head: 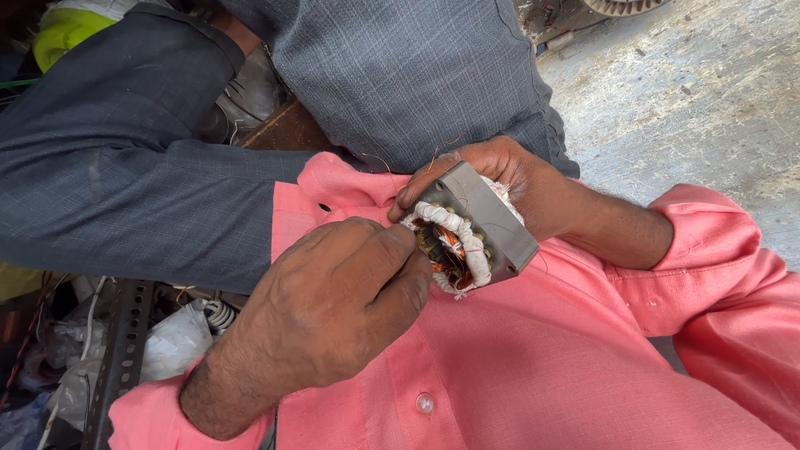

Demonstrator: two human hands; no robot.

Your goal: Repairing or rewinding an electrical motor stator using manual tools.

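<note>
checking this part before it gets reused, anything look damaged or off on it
Yes. The square grey metal motor stator, held in the right hand, has a frayed, dirty white cloth wrap around its winding, and tangled copper wire shows bare in the bore. The left hand pinches at that winding.

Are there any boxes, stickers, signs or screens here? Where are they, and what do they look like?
No boxes, stickers, signs or screens show.
Closest thing: crumpled white plastic bags, lower left beside a perforated metal strip, unprinted as far as I can see.
The grey square motor stator, wound with copper wire and white tape, sits bare between the left hand and right hand.
</note>
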